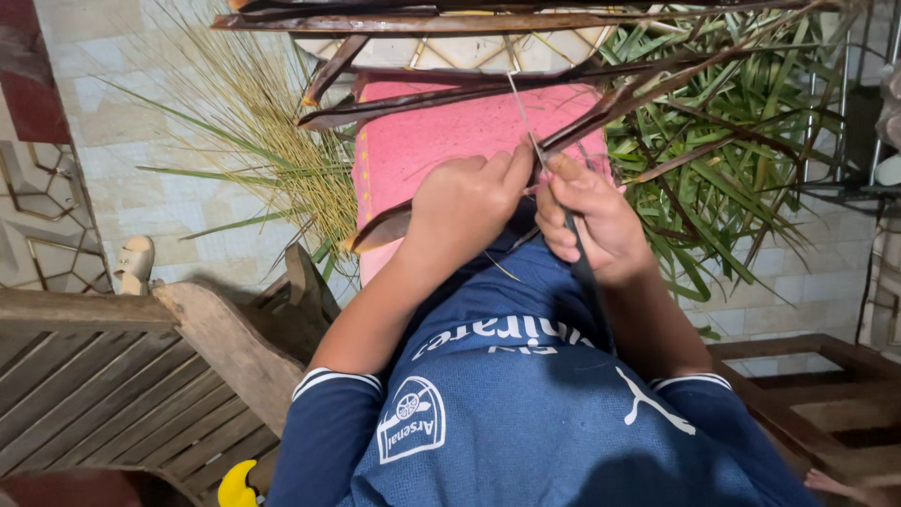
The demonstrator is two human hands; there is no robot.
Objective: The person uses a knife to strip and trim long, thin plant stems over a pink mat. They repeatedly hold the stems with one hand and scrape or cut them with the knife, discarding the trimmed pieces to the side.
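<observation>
Over pale floor tiles (169, 202), hands (526, 211) pinch leaf strip (522, 113)

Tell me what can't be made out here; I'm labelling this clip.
Head view only:
- Lower end of the thin leaf strip: hidden inside the grip of the left hand and right hand.
- Right palm: covered by its fingers.
- Woven panel: cut off by the top edge.

No packages, labels, signs or screens in view
</observation>
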